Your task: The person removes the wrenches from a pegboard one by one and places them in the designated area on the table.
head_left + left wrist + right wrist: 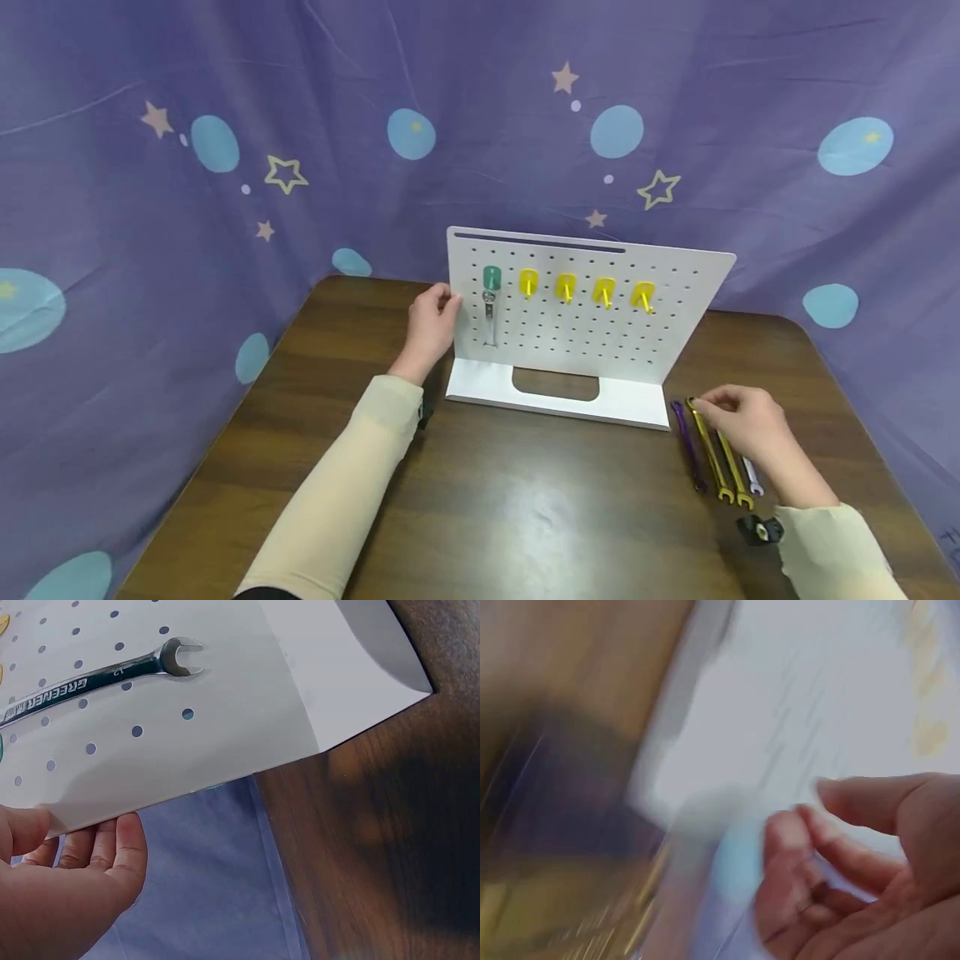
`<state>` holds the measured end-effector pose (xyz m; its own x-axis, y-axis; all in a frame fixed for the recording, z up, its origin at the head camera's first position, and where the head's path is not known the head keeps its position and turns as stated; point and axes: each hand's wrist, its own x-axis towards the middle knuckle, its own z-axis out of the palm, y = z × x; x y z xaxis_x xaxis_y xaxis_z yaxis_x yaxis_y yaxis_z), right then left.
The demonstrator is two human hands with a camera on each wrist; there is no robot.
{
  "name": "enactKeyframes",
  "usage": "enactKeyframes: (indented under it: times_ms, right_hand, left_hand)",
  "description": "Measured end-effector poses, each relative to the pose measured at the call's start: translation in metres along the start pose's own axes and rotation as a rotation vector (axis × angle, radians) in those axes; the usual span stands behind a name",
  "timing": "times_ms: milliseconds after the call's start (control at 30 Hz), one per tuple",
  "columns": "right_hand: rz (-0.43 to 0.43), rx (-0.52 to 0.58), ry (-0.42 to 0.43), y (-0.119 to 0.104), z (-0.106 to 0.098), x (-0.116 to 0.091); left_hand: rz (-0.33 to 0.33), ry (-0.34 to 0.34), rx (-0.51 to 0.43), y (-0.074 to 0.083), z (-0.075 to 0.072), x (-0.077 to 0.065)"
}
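My left hand (433, 325) grips the left edge of a white pegboard (570, 343), thumb on the front and fingers behind. A silver combination wrench (490, 310) hangs there from a green hook (492, 277); its open end (177, 657) shows in the left wrist view. On the right, my right hand (750, 421) is over a row of wrenches: a purple wrench (688, 446), two gold wrenches (709, 450) and a silver wrench (753, 477). In the blurred right wrist view, a gap shows between its thumb and loosely bent fingers (784, 840), with nothing in it.
Several yellow hooks (566, 287) stick out of the board, right of the green one. The board's foot (480, 382) stands on a brown wooden table (555, 492). A purple patterned curtain (495, 175) hangs behind and at both sides.
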<state>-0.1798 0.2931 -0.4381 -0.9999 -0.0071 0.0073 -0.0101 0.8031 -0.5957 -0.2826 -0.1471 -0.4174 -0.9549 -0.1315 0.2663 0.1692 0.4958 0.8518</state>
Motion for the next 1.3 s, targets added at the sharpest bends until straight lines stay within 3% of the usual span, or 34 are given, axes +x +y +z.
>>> enactKeyframes:
  times_ms: [100,200,267,367,533,767,1133,1300]
  right_hand:
    - [-0.270,0.137,0.138,-0.071,0.029,0.007]
    - [-0.482,0.259,0.183,-0.134,0.062,0.019]
    - [-0.527,0.329,0.127,-0.166,0.081,0.030]
    - [-0.475,0.364,0.012,-0.192,0.107,0.050]
    - [-0.390,0.378,-0.124,-0.205,0.132,0.071]
    - [-0.409,0.463,-0.091,-0.215,0.141,0.083]
    - [-0.408,0.511,-0.072,-0.216,0.136,0.070]
    - [-0.383,0.604,-0.113,-0.219,0.130,0.061]
  left_hand:
    - [0.007,0.004,0.002,0.002,0.001,0.000]
    - [0.011,0.008,0.014,0.002,0.001,-0.002]
    - [0.017,0.018,0.025,0.002,0.000,-0.004]
    - [0.014,0.031,0.033,-0.001,0.001,-0.007]
    - [0.007,0.040,0.039,-0.005,0.002,-0.011]
    - [0.024,0.043,0.029,0.001,0.000,-0.006]
    - [0.061,0.067,0.033,-0.002,0.001,-0.004]
    - [0.066,0.070,0.028,-0.001,0.001,-0.004]
